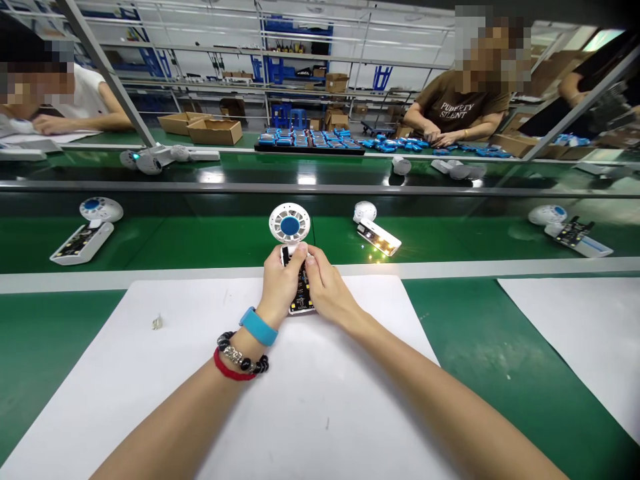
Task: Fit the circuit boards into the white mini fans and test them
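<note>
Between my two hands is a white handheld fan (290,224) with a round slotted head, a blue centre disc and an open handle. A black circuit board (302,299) with small yellow parts shows inside the handle. My left hand (281,277) wraps the handle's left side, thumb near its upper end. On the other side, my right hand (325,281) grips the handle with thumb and fingers close to the left thumb. What lies under the fingertips is hidden. The fan is held over the far edge of a white sheet (200,400).
More opened fans lie on the green belt (215,233): one at left (85,233), a lit one (379,237) and one at right (570,233). A small pale piece (157,323) rests on the sheet. Beyond are a tray of blue battery packs (310,141), cardboard boxes (215,131) and co-workers.
</note>
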Motion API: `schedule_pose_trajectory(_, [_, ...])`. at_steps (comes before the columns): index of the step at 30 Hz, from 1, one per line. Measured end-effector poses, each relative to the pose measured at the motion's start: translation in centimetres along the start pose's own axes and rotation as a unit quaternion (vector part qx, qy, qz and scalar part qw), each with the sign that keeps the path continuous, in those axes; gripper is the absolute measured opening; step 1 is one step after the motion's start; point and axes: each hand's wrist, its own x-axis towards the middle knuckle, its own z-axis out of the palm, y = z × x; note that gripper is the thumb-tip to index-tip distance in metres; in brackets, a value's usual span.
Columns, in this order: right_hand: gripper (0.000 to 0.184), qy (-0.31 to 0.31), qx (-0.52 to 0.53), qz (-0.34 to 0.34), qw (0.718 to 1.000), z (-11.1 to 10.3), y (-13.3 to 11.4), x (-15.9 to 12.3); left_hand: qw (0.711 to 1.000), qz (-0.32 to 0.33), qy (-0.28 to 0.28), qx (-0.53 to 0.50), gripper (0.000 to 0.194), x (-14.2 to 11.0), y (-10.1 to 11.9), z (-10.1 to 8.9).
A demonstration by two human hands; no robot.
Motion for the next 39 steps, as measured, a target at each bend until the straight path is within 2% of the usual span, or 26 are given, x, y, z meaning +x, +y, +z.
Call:
schedule_pose_trajectory(8, [0.039,0.038,0.021,0.026,0.999,0.4,0.3,0.0,1.000,-0.031,0.000,0.000,0.038,0.1,-0.2,0.4])
schedule_pose_trajectory(15, [0.036,0.026,0.047,0.051,0.997,0.3,0.5,0.5,0.997,-0.069,0.007,-0.020,0.040,0.2,-0.6,0.5])
schedule_pose_trajectory(19, [0.036,0.003,0.093,0.046,0.995,0.0,0.9,0.9,0.997,-0.059,0.016,-0.038,0.040,0.3,-0.6,0.4])
schedule_pose_trajectory(21, [0.041,-0.016,0.143,0.064,0.988,-0.1,1.0,1.0,0.998,-0.041,0.023,-0.043,0.041,0.4,-0.4,0.2])
schedule_pose_trajectory(24, [0.064,-0.119,0.227,0.119,0.959,-0.5,0.9,0.8,0.997,-0.049,0.017,-0.060,0.050,0.6,0.1,-0.1])
schedule_pose_trajectory(26, [0.087,-0.193,0.256,0.120,0.940,-0.7,0.8,0.6,0.993,-0.085,0.016,-0.083,0.059,0.8,0.4,-0.3])
schedule_pose_trajectory(27, [0.095,-0.210,0.265,0.112,0.934,-0.8,0.7,0.6,0.990,-0.102,0.019,-0.096,0.062,0.9,0.5,-0.5])
schedule_pose_trajectory(30, [0.103,-0.206,0.295,0.097,0.928,-0.6,0.8,0.6,0.987,-0.103,0.035,-0.118,0.068,1.1,0.7,-0.7])
schedule_pose_trajectory(34, [0.100,-0.204,0.314,0.094,0.922,-0.5,1.0,0.8,0.988,-0.072,0.037,-0.128,0.069,1.4,0.8,-0.8])
schedule_pose_trajectory(39, [0.096,-0.217,0.298,0.076,0.926,-0.7,1.1,0.9,0.971,-0.143,0.046,-0.184,0.066,1.9,1.5,-0.8])
